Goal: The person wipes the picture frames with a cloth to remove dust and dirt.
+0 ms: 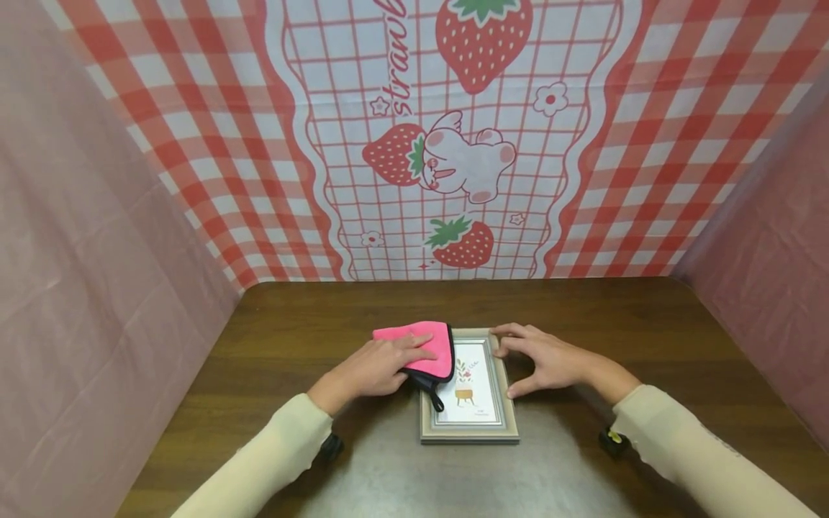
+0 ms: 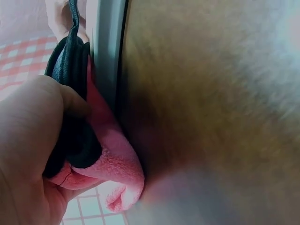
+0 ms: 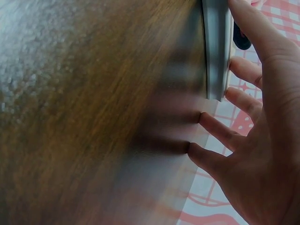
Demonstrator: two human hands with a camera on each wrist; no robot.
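A picture frame [image 1: 507, 417] with a silver inner border and a potted-plant print lies flat on the wooden table. Over its upper left part is a folded pink cleaning cloth [image 1: 406, 332] with black edging and a black loop. My left hand [image 1: 378, 365] holds this cloth against the frame, fingers extended on top; in the left wrist view the thumb [image 2: 75, 101] bends against the cloth's dark fold. At the frame's right edge rests my right hand [image 1: 550, 360], thumb and fingers spread. The right wrist view shows lower fingertips [image 3: 194, 149] on the table.
The brown wooden table [image 1: 311, 309] reaches back to a red-and-white strawberry-print curtain [image 1: 453, 216]. Pink cloth walls [image 1: 116, 252] stand at both sides. A dark band [image 1: 612, 440] shows at the right wrist.
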